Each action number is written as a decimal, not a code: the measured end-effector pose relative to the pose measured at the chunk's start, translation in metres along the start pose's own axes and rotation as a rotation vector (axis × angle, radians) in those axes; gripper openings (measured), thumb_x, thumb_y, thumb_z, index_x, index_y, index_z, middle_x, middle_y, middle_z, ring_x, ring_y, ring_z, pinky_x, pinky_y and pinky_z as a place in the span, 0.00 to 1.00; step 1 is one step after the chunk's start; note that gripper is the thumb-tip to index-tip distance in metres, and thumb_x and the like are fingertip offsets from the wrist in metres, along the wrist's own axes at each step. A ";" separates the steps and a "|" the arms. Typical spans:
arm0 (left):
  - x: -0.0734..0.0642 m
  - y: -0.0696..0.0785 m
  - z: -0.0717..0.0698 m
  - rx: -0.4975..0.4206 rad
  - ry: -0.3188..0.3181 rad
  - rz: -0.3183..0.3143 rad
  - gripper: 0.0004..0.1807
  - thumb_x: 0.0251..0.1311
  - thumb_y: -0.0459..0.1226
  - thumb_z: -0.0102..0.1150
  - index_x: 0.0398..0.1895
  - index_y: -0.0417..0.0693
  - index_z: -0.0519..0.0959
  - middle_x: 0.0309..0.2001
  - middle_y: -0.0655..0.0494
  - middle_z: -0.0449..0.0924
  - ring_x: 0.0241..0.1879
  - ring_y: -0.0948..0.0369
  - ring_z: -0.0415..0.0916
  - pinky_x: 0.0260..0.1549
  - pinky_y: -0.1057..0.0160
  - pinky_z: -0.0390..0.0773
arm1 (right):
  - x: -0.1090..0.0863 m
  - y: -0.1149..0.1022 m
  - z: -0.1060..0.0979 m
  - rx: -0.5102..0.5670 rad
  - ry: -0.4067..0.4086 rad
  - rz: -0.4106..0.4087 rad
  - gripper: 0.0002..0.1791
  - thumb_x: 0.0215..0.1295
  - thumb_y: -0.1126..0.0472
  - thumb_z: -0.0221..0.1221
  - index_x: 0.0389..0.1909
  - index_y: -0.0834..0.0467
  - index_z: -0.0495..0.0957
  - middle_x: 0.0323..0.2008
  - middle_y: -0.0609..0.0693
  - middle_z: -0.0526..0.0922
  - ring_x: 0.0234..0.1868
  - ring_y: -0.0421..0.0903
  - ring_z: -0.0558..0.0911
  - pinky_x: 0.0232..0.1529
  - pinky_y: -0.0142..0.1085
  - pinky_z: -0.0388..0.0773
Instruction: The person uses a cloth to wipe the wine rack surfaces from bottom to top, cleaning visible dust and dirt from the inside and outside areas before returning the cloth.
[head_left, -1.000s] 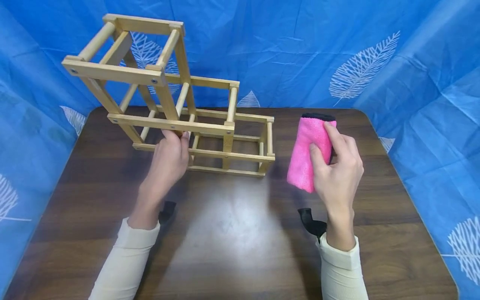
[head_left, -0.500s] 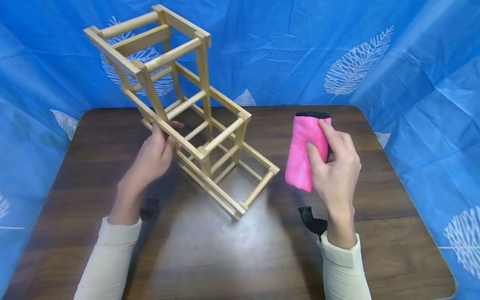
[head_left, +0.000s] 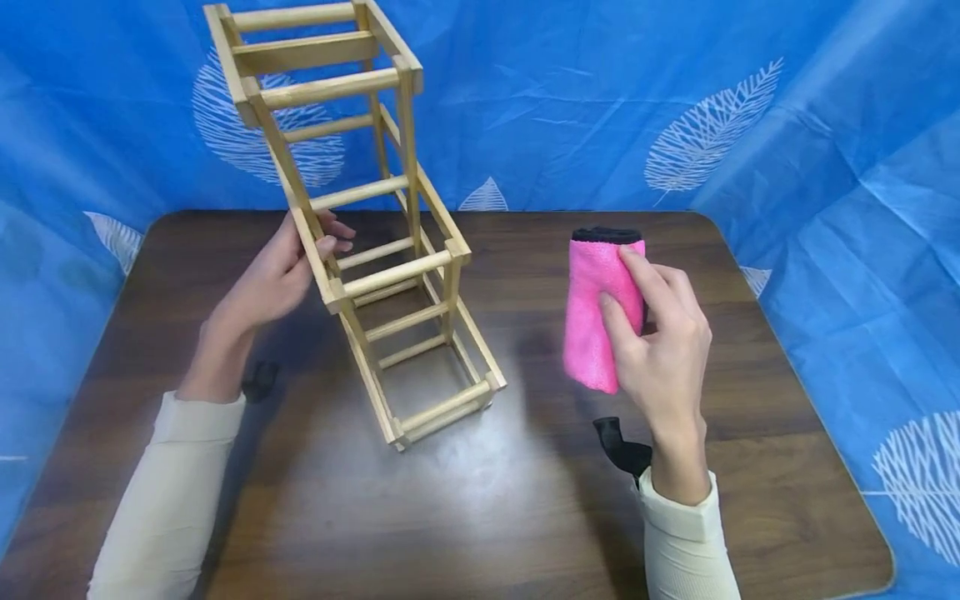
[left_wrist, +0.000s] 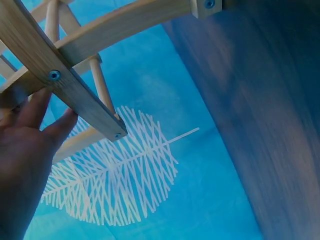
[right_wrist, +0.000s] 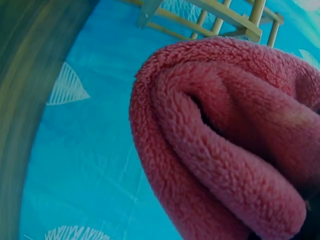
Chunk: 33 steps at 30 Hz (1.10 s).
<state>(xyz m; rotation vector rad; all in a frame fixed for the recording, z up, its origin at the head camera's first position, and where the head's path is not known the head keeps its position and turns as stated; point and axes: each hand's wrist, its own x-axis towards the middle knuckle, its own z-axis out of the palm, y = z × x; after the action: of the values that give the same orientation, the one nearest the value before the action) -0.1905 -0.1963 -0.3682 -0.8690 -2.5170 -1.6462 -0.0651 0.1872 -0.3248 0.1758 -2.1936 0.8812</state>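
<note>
A stepped rack (head_left: 397,276) of pale wooden slats and round rods stands tilted over the table, left of centre in the head view. My left hand (head_left: 273,275) grips it by the left side, where an upright meets a long rail, fingers passing through the frame. The left wrist view shows those fingers (left_wrist: 35,110) against a screwed slat (left_wrist: 82,96). On the right, my right hand (head_left: 667,342) pinches a folded pink cloth (head_left: 585,329) with black edging, thumb on its front face. In the right wrist view the thick plush folds of the cloth (right_wrist: 225,160) hide the hand.
The dark wooden table (head_left: 480,517) has rounded corners. Behind it and at its sides hangs a blue curtain (head_left: 555,100) with white leaf prints. A black curved piece (head_left: 622,450) sticks out by the right cuff, and a similar dark one (head_left: 261,379) is by the left wrist.
The left hand has turned the rack, so its low end swings from the right toward the front of the table. The right hand keeps the cloth nearly in place.
</note>
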 end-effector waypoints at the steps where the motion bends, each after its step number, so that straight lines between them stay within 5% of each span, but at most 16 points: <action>1: 0.002 0.000 -0.001 0.021 0.010 -0.012 0.18 0.77 0.32 0.39 0.65 0.35 0.59 0.57 0.37 0.72 0.54 0.56 0.75 0.47 0.72 0.75 | -0.001 -0.001 0.001 0.004 -0.010 -0.007 0.24 0.56 0.70 0.68 0.56 0.58 0.82 0.43 0.59 0.81 0.36 0.50 0.77 0.32 0.25 0.67; 9: 0.003 0.000 0.002 0.190 0.195 -0.118 0.19 0.74 0.40 0.50 0.60 0.36 0.72 0.47 0.43 0.78 0.39 0.53 0.73 0.34 0.67 0.71 | -0.011 -0.007 0.008 0.076 -0.143 -0.170 0.23 0.54 0.71 0.67 0.53 0.61 0.83 0.43 0.59 0.82 0.34 0.52 0.78 0.30 0.30 0.69; 14: -0.016 0.016 0.002 0.123 0.245 -0.198 0.23 0.71 0.39 0.55 0.66 0.40 0.71 0.54 0.44 0.78 0.49 0.54 0.77 0.45 0.68 0.77 | -0.012 -0.008 0.015 0.092 -0.200 -0.231 0.24 0.53 0.71 0.67 0.54 0.59 0.83 0.44 0.58 0.82 0.32 0.51 0.78 0.26 0.35 0.69; 18: -0.035 0.039 0.000 -0.135 0.242 -0.181 0.26 0.69 0.32 0.56 0.69 0.39 0.68 0.63 0.40 0.72 0.58 0.56 0.75 0.54 0.67 0.75 | -0.010 -0.010 0.022 0.084 -0.224 -0.249 0.24 0.54 0.71 0.67 0.55 0.57 0.83 0.45 0.57 0.82 0.30 0.50 0.78 0.23 0.39 0.69; 21: -0.046 0.057 0.000 -0.447 0.236 -0.183 0.26 0.71 0.31 0.52 0.71 0.35 0.64 0.66 0.37 0.66 0.59 0.54 0.74 0.51 0.66 0.78 | -0.010 -0.013 0.027 0.084 -0.233 -0.253 0.25 0.54 0.70 0.68 0.55 0.57 0.83 0.45 0.57 0.81 0.29 0.50 0.78 0.22 0.39 0.69; 24: -0.052 0.072 0.004 -0.610 0.257 -0.222 0.29 0.72 0.34 0.51 0.74 0.36 0.59 0.71 0.40 0.60 0.62 0.51 0.71 0.50 0.63 0.78 | -0.010 -0.015 0.033 0.083 -0.243 -0.254 0.25 0.54 0.71 0.68 0.55 0.58 0.82 0.45 0.58 0.81 0.28 0.50 0.77 0.21 0.40 0.69; 28: -0.054 0.083 0.016 -0.451 0.293 -0.280 0.34 0.71 0.39 0.55 0.76 0.45 0.57 0.68 0.42 0.67 0.60 0.54 0.74 0.54 0.63 0.75 | -0.013 -0.017 0.041 0.082 -0.258 -0.273 0.25 0.55 0.70 0.67 0.56 0.57 0.82 0.45 0.58 0.81 0.30 0.51 0.79 0.21 0.42 0.72; 33: -0.055 0.082 0.029 -0.313 0.372 -0.243 0.30 0.71 0.38 0.56 0.75 0.52 0.62 0.65 0.47 0.73 0.49 0.62 0.81 0.53 0.67 0.75 | -0.017 -0.016 0.054 0.079 -0.328 -0.305 0.25 0.57 0.68 0.66 0.58 0.57 0.81 0.45 0.58 0.81 0.33 0.51 0.81 0.23 0.45 0.76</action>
<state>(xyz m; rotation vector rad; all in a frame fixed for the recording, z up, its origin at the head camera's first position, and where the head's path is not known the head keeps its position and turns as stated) -0.0988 -0.1719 -0.3282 -0.2294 -2.2136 -2.0818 -0.0798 0.1381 -0.3538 0.7178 -2.3448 0.8086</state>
